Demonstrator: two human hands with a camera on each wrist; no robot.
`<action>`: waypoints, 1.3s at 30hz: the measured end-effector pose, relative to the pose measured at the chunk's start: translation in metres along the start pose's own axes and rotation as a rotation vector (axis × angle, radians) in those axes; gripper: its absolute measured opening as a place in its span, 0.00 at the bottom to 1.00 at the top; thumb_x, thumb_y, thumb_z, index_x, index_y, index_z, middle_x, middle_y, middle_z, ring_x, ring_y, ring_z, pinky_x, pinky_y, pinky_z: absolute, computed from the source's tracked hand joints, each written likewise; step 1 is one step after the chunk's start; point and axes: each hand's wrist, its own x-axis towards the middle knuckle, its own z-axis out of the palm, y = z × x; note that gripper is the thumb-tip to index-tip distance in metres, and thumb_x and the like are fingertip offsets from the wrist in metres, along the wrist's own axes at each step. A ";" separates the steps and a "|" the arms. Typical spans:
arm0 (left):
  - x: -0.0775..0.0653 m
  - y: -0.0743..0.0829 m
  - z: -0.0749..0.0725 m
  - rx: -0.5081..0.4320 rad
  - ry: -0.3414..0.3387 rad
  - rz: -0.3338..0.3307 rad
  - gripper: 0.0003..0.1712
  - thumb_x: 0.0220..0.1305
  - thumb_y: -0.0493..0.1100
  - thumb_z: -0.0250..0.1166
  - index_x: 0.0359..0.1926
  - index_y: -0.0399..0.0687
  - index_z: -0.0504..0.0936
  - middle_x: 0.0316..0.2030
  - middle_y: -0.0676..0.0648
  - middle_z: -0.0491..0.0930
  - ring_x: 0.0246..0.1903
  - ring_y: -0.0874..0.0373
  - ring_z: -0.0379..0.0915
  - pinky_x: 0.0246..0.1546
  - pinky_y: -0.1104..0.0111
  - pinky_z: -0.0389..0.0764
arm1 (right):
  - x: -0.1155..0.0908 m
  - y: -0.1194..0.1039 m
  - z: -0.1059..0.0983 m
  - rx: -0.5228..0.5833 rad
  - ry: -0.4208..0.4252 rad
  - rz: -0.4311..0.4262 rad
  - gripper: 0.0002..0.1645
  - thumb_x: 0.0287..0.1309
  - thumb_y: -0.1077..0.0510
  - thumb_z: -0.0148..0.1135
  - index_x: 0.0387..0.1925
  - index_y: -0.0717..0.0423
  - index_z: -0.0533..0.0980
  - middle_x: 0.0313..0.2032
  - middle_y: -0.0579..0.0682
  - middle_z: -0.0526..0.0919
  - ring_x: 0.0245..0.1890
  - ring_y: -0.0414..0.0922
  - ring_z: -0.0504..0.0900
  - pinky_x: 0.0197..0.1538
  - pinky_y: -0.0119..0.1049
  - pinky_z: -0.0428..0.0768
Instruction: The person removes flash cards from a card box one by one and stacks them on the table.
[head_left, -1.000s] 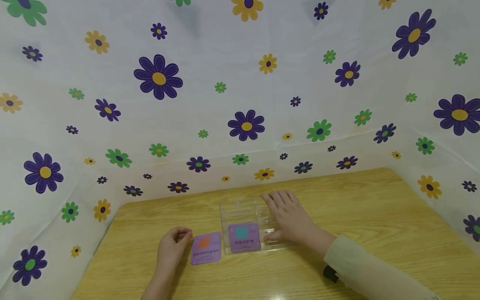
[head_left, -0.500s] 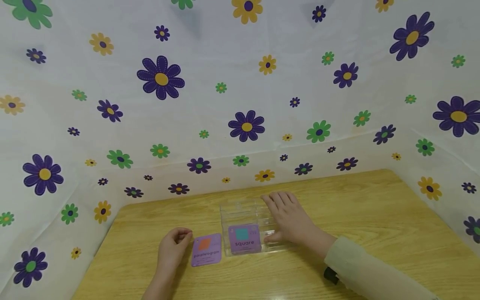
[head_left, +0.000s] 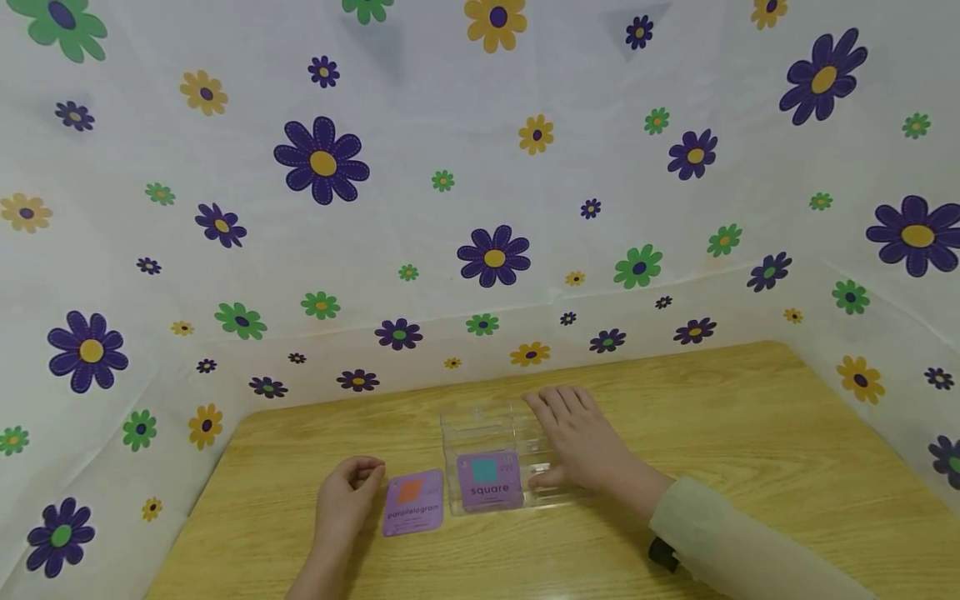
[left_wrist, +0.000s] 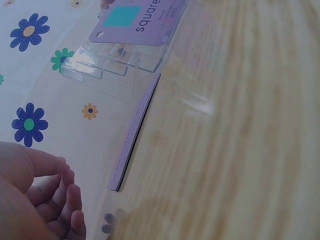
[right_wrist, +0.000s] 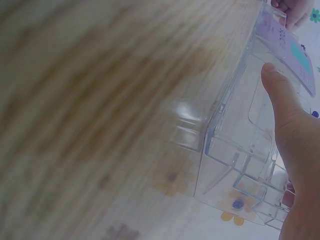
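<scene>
Right fingers (head_left: 561, 407) gripping clear rack (head_left: 480, 435), left fingers (head_left: 365, 463) loosely curled, empty, parallelogram card (head_left: 414, 502) and square card (head_left: 489, 482) unmoved

Rm type unclear, screened-off spot, wood-grain table (head_left: 712, 433), white flower-print cloth (head_left: 405, 208) on 3 sides

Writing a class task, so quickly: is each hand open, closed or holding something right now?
Left hand: closed, holding nothing, beside the parallelogram card.
Right hand: holding the clear plastic holder.

White flowered cloth (head_left: 390, 225) stands behind a wood-grain table (head_left: 750, 450).
</scene>
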 end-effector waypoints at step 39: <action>-0.009 0.014 0.012 -0.034 -0.014 0.051 0.09 0.71 0.36 0.69 0.47 0.33 0.86 0.39 0.41 0.87 0.31 0.64 0.73 0.31 0.78 0.74 | -0.001 -0.001 0.007 -0.011 0.036 0.001 0.79 0.33 0.11 0.72 0.76 0.56 0.63 0.62 0.54 0.74 0.60 0.51 0.72 0.68 0.51 0.73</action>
